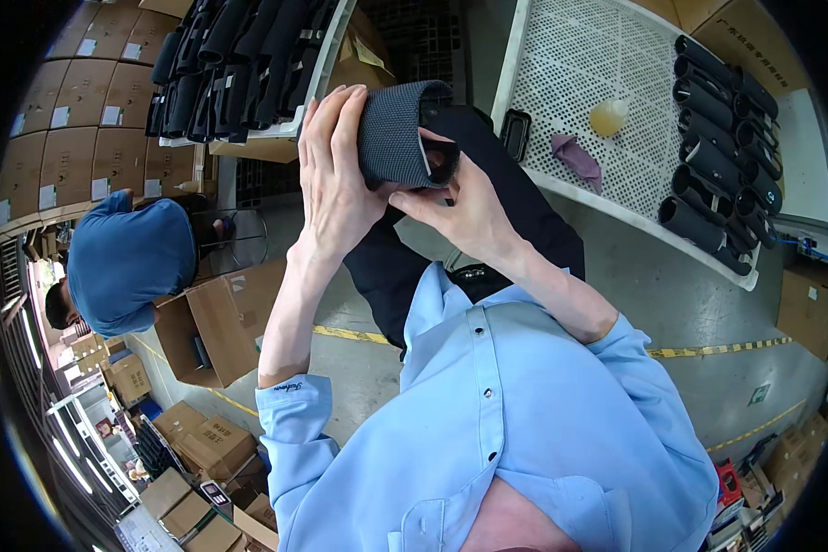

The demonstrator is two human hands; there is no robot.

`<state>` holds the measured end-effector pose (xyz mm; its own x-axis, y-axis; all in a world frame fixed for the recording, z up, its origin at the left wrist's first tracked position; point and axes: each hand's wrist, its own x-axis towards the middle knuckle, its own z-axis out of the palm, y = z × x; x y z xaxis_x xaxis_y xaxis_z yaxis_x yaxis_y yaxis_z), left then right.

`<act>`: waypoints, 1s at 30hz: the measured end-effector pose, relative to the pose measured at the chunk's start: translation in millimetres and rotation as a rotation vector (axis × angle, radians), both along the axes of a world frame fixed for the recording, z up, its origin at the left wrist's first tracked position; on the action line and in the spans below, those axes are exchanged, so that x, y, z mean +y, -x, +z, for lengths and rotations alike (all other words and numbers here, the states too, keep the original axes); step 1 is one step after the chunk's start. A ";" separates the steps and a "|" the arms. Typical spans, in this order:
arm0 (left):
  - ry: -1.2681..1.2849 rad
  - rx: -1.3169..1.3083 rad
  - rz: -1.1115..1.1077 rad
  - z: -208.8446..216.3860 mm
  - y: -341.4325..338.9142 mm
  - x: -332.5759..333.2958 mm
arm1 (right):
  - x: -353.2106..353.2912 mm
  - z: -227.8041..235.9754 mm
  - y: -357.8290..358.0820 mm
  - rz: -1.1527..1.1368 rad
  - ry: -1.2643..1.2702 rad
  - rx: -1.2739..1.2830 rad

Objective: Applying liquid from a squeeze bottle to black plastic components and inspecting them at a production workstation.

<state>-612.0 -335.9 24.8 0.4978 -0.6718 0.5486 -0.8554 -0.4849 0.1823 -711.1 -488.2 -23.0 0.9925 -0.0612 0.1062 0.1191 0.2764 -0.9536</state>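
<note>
The left hand (336, 198) holds a dark mesh-covered shell (391, 138) from its left side; its fingers (324, 129) are bent around the outer wall, and their tips come near the upper edge. The right hand (474, 216) grips the same shell at the open end; its thumb (417, 208) lies at the lower rim, while the other fingers are mostly hidden, so I cannot tell exactly how they are placed. The shell is between the two hands, in front of the dark trousers (534, 202); its opening looks toward the right fingers, and a thin pale edge shows there.

To the right of the fingers is a white perforated surface (547, 74); a small black case (516, 135) lies at its edge nearest to the right fingers; farther from them there is a purple cloth (577, 160), and just above it a container with yellowish liquid (609, 118); still farther right, dark cylinders (708, 156) lie in rows. Up and left from the left fingers, more dark tubes (235, 78) lie close together; well to the left, a person in a blue shirt (133, 262) bends beside an open carton (225, 327), with stacked boxes (69, 170) above.
</note>
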 end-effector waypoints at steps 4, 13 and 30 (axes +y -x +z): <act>0.003 0.076 -0.050 8.4 -8.3 10.6 | -23.5 10.1 4.5 0.179 0.044 0.053; -0.099 0.071 -0.084 16.3 -10.3 26.9 | -56.6 34.5 5.0 0.035 0.524 -0.202; -0.248 0.049 -0.139 10.8 1.0 16.9 | -49.6 18.0 -3.2 -0.028 1.311 -0.656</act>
<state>-613.0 -319.0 35.6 0.4136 -0.8460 0.3365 -0.9097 -0.3987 0.1159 -707.9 -537.8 -5.0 0.7457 0.4146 0.5216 0.6116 -0.7364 -0.2892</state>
